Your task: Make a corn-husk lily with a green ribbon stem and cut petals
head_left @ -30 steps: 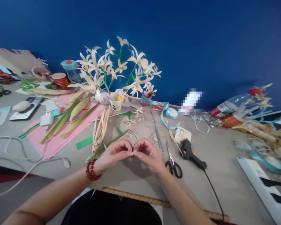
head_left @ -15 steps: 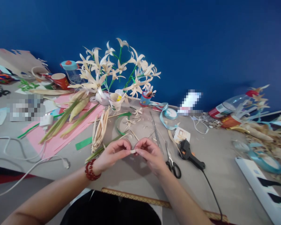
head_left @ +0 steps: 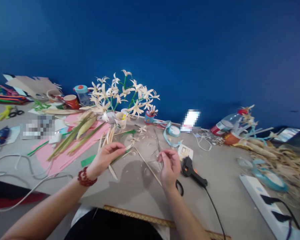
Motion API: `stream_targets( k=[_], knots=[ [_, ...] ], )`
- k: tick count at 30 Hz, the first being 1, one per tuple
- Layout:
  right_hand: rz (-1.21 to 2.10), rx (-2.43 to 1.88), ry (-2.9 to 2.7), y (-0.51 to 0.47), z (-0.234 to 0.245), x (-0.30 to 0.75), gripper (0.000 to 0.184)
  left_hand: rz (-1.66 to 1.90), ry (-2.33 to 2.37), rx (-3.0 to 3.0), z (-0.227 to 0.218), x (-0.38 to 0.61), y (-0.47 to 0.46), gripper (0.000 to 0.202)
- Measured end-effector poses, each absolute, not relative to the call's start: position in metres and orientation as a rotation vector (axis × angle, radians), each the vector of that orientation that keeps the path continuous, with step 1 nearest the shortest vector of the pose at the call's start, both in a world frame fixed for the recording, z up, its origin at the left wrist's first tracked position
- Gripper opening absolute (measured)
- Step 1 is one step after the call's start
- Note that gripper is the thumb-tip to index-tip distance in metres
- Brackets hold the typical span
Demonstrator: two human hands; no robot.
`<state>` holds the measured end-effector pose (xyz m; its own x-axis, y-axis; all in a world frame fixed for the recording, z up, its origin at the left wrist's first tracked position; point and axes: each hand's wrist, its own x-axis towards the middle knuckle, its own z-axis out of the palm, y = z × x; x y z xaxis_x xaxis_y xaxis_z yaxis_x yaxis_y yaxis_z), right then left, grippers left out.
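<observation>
Left hand (head_left: 106, 157) pinches a pale strip (head_left: 126, 147), right hand (head_left: 170, 165) grip nips a sliver (head_left: 162, 154) (too small to name), both off the tabletop (head_left: 140, 195), probably for working room

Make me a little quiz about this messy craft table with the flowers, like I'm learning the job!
1. True or false: the left hand has a red bead bracelet at its wrist.
2. Which black tool lies on the table just to the right of the right hand? A. hammer B. glue gun C. stapler
3. Fill the gap: the pale flowers stand in front of a ____ wall.
Key: 1 true; 2 B; 3 blue.
</observation>
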<state>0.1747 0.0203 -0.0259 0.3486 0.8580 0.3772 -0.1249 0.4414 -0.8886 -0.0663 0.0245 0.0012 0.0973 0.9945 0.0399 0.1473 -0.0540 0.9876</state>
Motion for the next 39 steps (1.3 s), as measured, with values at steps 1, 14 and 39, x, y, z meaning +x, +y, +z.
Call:
stream_targets(
  k=[1,14,39],
  knots=[
    [0.701,-0.877,-1.108,0.015,-0.025,0.174,0.008,1.039,1.226,1.543,0.005,-0.066,0.030,0.021],
    [0.507,-0.677,-2.257,-0.009,-0.030,0.144,0.015,0.483,1.101,2.651,-0.012,0.001,0.114,0.015],
    [0.527,-0.768,-2.266,-0.008,-0.030,0.148,0.015,0.350,1.062,2.932,-0.017,0.004,0.133,0.026]
  ],
)
